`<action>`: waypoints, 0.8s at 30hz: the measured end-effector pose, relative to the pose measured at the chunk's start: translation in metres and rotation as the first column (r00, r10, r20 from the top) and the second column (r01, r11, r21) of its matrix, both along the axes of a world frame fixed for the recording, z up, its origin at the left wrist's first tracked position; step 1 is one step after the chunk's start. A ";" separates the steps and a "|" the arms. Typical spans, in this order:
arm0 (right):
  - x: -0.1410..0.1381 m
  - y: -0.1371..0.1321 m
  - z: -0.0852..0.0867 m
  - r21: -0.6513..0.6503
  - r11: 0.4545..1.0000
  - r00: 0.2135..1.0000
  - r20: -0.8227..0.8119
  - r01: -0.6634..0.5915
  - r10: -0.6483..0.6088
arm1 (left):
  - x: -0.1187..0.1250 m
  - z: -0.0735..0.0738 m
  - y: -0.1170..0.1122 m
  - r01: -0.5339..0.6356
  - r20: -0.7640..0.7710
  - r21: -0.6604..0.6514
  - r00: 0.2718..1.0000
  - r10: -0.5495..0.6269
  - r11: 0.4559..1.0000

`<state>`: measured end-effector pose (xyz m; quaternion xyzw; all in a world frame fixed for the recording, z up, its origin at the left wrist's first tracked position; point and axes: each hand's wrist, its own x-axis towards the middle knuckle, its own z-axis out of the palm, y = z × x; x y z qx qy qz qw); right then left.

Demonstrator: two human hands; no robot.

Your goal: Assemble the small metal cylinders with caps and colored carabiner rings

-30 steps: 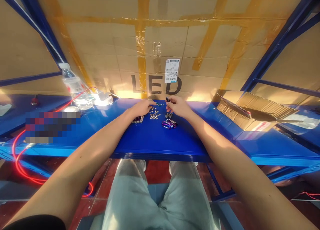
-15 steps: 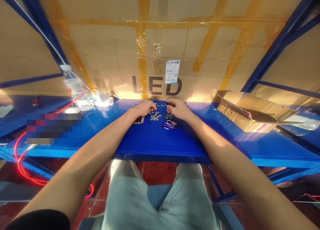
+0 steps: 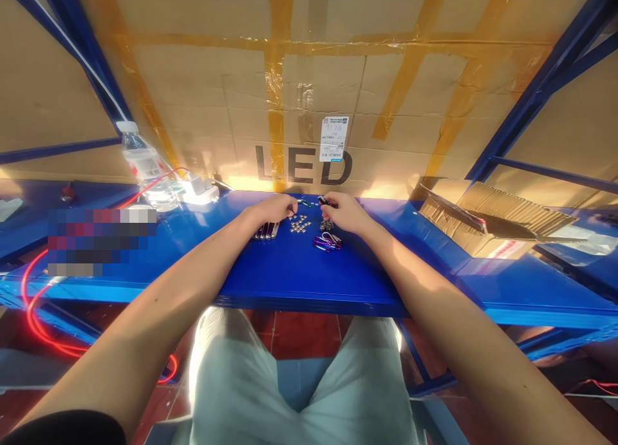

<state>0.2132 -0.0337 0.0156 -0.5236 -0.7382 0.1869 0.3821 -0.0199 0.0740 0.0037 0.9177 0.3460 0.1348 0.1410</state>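
My left hand [image 3: 280, 208] is at the back of the blue table, its fingers pinched together. Whatever lies between the fingertips is too small to make out. Just right of it rests a green carabiner [image 3: 306, 204]. In front are several small silvery metal pieces [image 3: 300, 226] and a row of dark tubes with shiny ends [image 3: 266, 231], partly behind my left wrist. A small dark cylinder [image 3: 322, 200] pokes out of my right hand [image 3: 342, 210], which is closed on it. Under that hand sits a pile of small metal rings [image 3: 327, 225], with purple carabiners [image 3: 327, 241] nearer me.
A large cardboard sheet [image 3: 193, 110] stands behind the blue table [image 3: 309, 277]. On the left are a water bottle [image 3: 147, 168], a white power strip [image 3: 199, 190] and a red cable [image 3: 26, 290]. An open cardboard box [image 3: 497, 239] stands on the right.
My left hand has drawn back slightly left, away from the small silvery pieces and the green carabiner. My right hand keeps its hold on the dark cylinder, nearly still.
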 end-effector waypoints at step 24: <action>0.004 0.006 -0.006 -0.010 1.000 0.999 0.034 -0.016 0.017 | -0.002 0.009 -0.020 -0.010 0.024 0.027 1.000 0.009 1.000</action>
